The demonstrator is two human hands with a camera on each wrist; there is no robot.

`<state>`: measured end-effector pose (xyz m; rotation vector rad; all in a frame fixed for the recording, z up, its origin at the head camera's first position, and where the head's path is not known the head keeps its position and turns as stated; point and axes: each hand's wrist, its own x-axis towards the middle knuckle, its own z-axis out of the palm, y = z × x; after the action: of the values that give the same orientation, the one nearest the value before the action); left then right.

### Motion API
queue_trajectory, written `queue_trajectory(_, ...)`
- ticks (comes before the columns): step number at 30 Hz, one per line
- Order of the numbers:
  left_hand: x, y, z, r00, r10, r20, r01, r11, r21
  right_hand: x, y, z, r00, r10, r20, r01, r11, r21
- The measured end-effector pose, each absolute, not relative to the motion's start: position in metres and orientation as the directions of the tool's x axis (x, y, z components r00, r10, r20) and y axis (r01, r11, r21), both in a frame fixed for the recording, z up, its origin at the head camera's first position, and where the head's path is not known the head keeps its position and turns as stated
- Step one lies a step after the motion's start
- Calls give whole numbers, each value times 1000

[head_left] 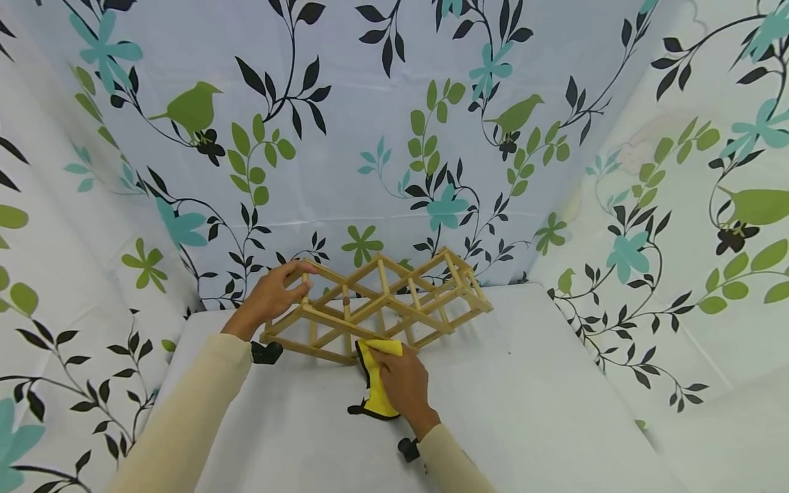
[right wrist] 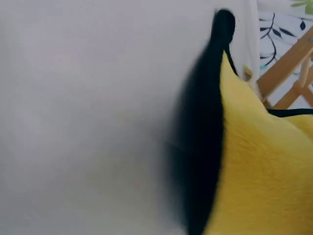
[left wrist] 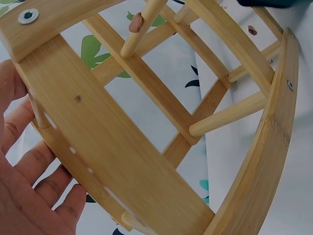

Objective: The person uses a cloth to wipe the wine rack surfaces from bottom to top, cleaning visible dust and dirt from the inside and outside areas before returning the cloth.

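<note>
A lattice wooden rack (head_left: 386, 299) of pale slats and round dowels stands at the back of the white table, spread out like an accordion. My left hand (head_left: 268, 298) grips its upper left end; in the left wrist view the fingers (left wrist: 36, 164) bend behind a broad slat (left wrist: 107, 132). A yellow cloth with black edging (head_left: 381, 397) is pinched in my right hand (head_left: 407, 383), against the rack's lower front bar. The cloth (right wrist: 264, 166) hides the right fingers in the right wrist view.
The white table (head_left: 524, 411) runs under the rack. Behind and at both sides hang printed curtains (head_left: 327, 171) with leaves and birds. A small brown bit (left wrist: 136, 22) sits on one dowel. Dark wrist-worn pieces show at the left wrist (head_left: 266, 353) and right wrist (head_left: 408, 449).
</note>
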<state>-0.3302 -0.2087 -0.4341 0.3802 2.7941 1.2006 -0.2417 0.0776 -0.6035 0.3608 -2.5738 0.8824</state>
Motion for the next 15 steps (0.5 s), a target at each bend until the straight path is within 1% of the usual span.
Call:
queue_trajectory(1, -330, -209, -434, -967, 255, 29, 197, 666, 720, -240, 78, -605, -870, -116, 480, -391, 755, -527)
queue_trajectory(3, -330, -211, -434, -967, 252, 34, 200, 672, 713, -239, 77, -606, -809, -132, 573, -468, 733, -493)
queue_trajectory(5, -330, -211, -434, -967, 250, 38, 201, 671, 714, -238, 76, -605, -780, -122, 614, -485, 738, -469)
queue_trajectory(7, -330, -210, -433, -967, 251, 37, 201, 667, 718, -237, 79, -606, -808, -83, 583, -434, 753, -494)
queue_trajectory(10, -331, -207, -434, -966, 255, 32, 199, 664, 721, -233, 88, -609, -873, 8, 488, -299, 781, -548)
queue_trajectory(11, -332, -207, -434, -966, 256, 29, 197, 664, 721, -231, 92, -609, -875, 28, 484, -285, 778, -560)
queue_trajectory(13, -332, -207, -434, -967, 254, 29, 197, 666, 719, -230, 98, -606, -842, 44, 537, -316, 768, -558)
queue_trajectory(14, -333, -207, -434, -967, 252, 30, 196, 667, 719, -231, 101, -604, -809, 53, 585, -348, 759, -550)
queue_trajectory(15, -333, -208, -434, -968, 250, 32, 197, 668, 718, -233, 103, -600, -763, 63, 644, -386, 754, -531)
